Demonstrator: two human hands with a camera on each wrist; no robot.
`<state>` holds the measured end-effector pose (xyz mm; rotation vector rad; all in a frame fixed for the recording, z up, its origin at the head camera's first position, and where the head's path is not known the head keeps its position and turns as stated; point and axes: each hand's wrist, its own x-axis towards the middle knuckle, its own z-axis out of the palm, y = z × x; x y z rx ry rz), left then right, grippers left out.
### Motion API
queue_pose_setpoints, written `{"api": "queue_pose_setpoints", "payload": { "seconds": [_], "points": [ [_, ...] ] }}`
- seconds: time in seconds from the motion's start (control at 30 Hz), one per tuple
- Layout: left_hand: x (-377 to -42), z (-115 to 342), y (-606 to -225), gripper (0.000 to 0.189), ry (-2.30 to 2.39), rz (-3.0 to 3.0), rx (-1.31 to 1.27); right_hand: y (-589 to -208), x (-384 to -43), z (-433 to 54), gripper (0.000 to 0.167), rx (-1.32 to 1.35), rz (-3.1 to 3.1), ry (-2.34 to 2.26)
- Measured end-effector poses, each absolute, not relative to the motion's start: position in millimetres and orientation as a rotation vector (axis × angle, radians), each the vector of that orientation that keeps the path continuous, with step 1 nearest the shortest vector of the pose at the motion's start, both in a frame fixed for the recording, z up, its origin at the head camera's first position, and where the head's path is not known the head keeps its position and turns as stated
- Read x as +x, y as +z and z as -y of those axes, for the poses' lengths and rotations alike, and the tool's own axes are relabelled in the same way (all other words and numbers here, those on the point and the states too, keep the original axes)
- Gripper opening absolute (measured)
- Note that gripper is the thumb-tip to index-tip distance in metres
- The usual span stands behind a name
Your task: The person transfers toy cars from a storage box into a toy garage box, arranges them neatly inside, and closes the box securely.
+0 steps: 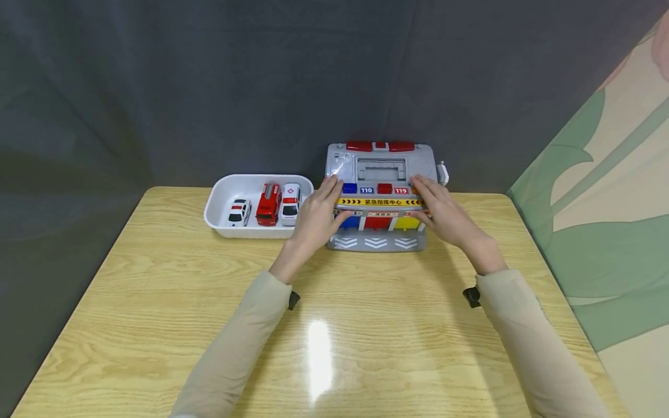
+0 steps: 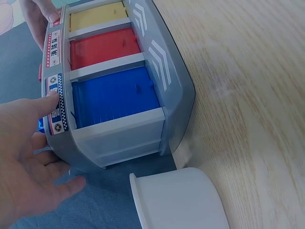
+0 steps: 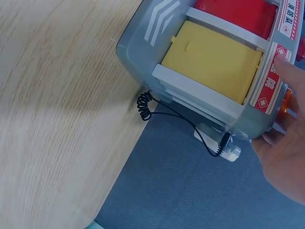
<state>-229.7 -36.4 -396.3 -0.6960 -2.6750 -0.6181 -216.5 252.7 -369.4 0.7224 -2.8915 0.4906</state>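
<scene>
A grey toy garage point(image 1: 380, 202) stands at the table's back edge, its front facing me. My left hand point(image 1: 315, 213) grips the left end of its upper edge, thumb on the front sticker strip, as the left wrist view shows. At the opposite end my right hand point(image 1: 444, 216) holds it likewise, thumb over the red sticker point(image 3: 270, 81). Below the strip are a blue door point(image 2: 114, 98), a red door point(image 2: 102, 49) and a yellow door point(image 3: 212, 59), all down. A ramp point(image 1: 375, 244) with white chevrons juts out in front.
Left of the garage, a white tub point(image 1: 251, 233) contains a small white car point(image 1: 238, 213), a red fire truck point(image 1: 269, 204) and a white ambulance point(image 1: 290, 204). A black coiled cord point(image 3: 144, 106) hangs at the garage's right side. Behind is a dark curtain point(image 1: 261, 87).
</scene>
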Motion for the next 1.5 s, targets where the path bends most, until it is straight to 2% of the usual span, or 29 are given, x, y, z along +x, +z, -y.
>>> {"api": "queue_pose_setpoints", "payload": {
  "seconds": [1.5],
  "points": [
    [-228.2, 38.0, -392.9, 0.068, -0.581, 2.676, -0.711, -370.0, -217.7, -260.0, 0.073, 0.775, 2.808, 0.572]
  ]
}}
